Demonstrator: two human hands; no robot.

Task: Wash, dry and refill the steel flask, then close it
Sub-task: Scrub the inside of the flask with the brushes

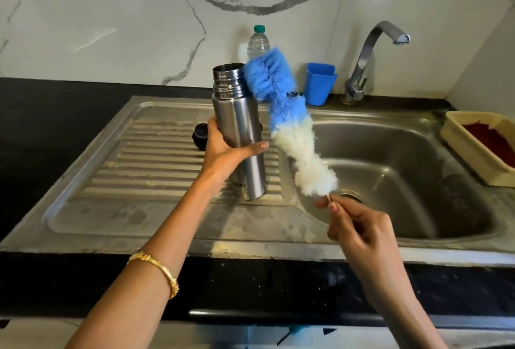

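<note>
My left hand [223, 145] grips the steel flask [239, 114] around its middle and holds it upright over the ribbed drainboard [156, 164], its mouth uncapped. My right hand [359, 228] pinches the thin handle of a long bottle brush [289, 122] with blue bristles at the tip and white ones below. The brush slants up to the left, and its blue tip is beside the flask's mouth, outside it. A dark cap [201, 136] lies on the drainboard behind my left hand, and another dark piece [260, 126] peeks out from behind the flask.
The steel sink basin [404, 175] with its drain lies to the right, under a chrome tap [370, 58]. A plastic water bottle [258, 41] and a blue cup [320, 83] stand by the marble wall. A cream basket [473, 150] sits at the far right.
</note>
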